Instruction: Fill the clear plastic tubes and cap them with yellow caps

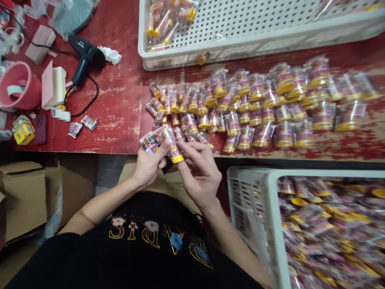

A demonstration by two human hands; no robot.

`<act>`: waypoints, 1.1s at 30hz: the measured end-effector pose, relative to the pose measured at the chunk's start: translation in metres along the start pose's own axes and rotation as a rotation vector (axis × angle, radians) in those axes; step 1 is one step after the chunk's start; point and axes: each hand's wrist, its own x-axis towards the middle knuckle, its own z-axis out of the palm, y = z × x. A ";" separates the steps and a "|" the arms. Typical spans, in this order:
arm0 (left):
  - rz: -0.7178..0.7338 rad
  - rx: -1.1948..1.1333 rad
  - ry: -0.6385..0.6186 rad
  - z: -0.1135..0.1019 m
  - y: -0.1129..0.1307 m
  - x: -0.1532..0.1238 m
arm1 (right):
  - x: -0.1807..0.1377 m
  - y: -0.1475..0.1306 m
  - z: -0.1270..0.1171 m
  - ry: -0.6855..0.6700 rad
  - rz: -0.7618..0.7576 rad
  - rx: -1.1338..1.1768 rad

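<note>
Head view: the left hand (pixel 150 162) is curled closed on a few printed labels (pixel 149 143), its thumb against one yellow-based tube (pixel 170 139); the right hand (pixel 202 170), half closed, pinches that tube's lower end by the near edge of a red table (pixel 120 100). There: dozens of similar tubes (pixel 256 86), too crowded to count, two label stacks (pixel 89 123), one hair dryer (pixel 86 58), one white tray (pixel 255 51). Lower right, one tube-filled crate (pixel 272 200).

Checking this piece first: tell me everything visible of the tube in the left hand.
The tube is clear and plastic-looking, with a yellow end and purple printing too small to read. It slants, yellow end lowermost in the picture, near the front edge of the table. The left hand holds it from one side; the right hand is at the other, its grip unclear.
</note>
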 end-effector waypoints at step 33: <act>-0.049 -0.064 0.063 -0.016 -0.023 0.012 | 0.002 0.023 0.028 0.262 0.064 -0.112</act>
